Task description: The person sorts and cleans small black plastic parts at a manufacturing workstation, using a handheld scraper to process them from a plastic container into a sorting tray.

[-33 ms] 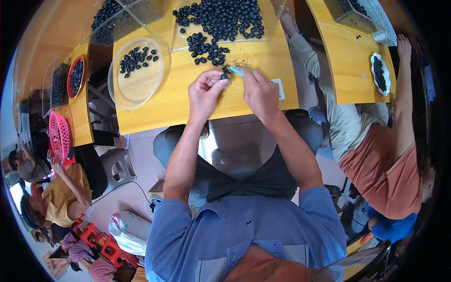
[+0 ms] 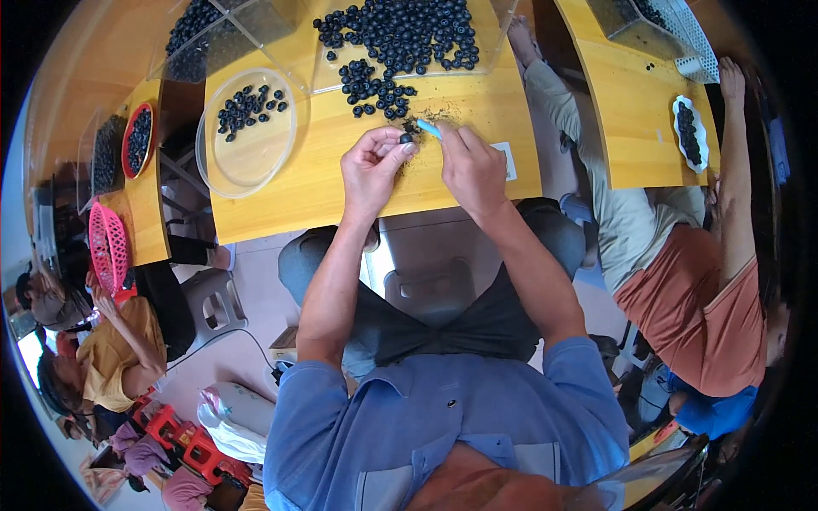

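My left hand (image 2: 372, 166) pinches a single blueberry (image 2: 406, 138) between thumb and fingertips, just above the table. In my right hand (image 2: 472, 169) is a slim light-blue tool (image 2: 428, 129), gripped with the fingers closed; its tip points toward the berry, a little apart from it. What kind of tool it is I cannot make out. Dark crumbs (image 2: 412, 128) lie beside the berry. Beyond my hands a large heap of blueberries (image 2: 409, 34) spreads over a clear flat tray, some spilling onto the table. To the left, a round clear lid-like dish (image 2: 247, 175) holds several more.
The yellow wooden table (image 2: 341, 220) ends just before my lap. A clear divided box (image 2: 247, 38) with blueberries stands at the far left, and a small white card (image 2: 509, 162) lies by my right hand. Co-workers sit at neighbouring tables, with a red-rimmed bowl (image 2: 138, 140) and a white scalloped dish (image 2: 688, 136).
My hands, the berry and the blue tool look the same. At the right, the co-worker's raised arm has shifted slightly.
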Action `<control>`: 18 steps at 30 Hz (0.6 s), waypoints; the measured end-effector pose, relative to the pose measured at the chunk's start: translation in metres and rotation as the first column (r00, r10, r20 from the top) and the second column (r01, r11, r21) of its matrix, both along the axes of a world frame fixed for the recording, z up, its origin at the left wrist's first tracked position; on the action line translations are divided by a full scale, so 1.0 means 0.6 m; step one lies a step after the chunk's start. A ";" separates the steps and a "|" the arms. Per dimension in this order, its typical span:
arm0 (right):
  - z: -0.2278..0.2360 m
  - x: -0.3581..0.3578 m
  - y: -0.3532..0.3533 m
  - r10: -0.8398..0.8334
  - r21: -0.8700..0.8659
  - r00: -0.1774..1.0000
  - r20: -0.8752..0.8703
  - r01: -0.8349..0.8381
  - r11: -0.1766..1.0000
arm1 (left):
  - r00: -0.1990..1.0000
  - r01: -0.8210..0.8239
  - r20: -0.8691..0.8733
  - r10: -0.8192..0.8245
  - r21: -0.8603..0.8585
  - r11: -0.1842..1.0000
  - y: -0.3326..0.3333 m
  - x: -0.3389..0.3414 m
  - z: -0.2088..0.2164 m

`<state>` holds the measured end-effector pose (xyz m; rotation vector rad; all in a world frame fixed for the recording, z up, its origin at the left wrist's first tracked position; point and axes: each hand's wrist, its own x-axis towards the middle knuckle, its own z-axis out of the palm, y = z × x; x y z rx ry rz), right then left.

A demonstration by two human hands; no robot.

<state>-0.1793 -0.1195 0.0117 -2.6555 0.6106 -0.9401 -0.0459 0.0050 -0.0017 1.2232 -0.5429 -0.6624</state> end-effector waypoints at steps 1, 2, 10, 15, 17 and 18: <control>0.001 0.001 -0.001 -0.021 -0.001 1.000 -0.006 0.021 1.000 | 1.000 0.000 0.001 0.000 0.001 1.000 0.000 0.002 0.001; 0.002 0.001 0.000 -0.021 0.001 1.000 -0.005 0.021 1.000 | 1.000 -0.020 -0.008 0.021 0.004 1.000 0.000 0.004 0.002; 0.012 -0.007 0.002 0.052 0.018 0.996 0.071 -0.054 0.998 | 0.997 -0.071 -0.039 0.070 -0.027 0.997 -0.005 0.007 0.003; 0.010 -0.008 0.001 0.109 0.006 0.989 0.104 -0.110 0.994 | 0.995 -0.089 0.036 0.088 0.020 0.996 -0.007 0.007 0.000; 0.009 -0.008 0.002 0.119 -0.002 0.987 0.107 -0.119 0.993 | 0.995 -0.090 0.046 0.088 0.034 0.995 -0.006 0.006 0.000; 0.009 -0.009 0.001 0.120 -0.009 0.988 0.098 -0.119 0.993 | 0.995 -0.089 0.055 0.087 0.047 0.995 -0.006 0.005 0.000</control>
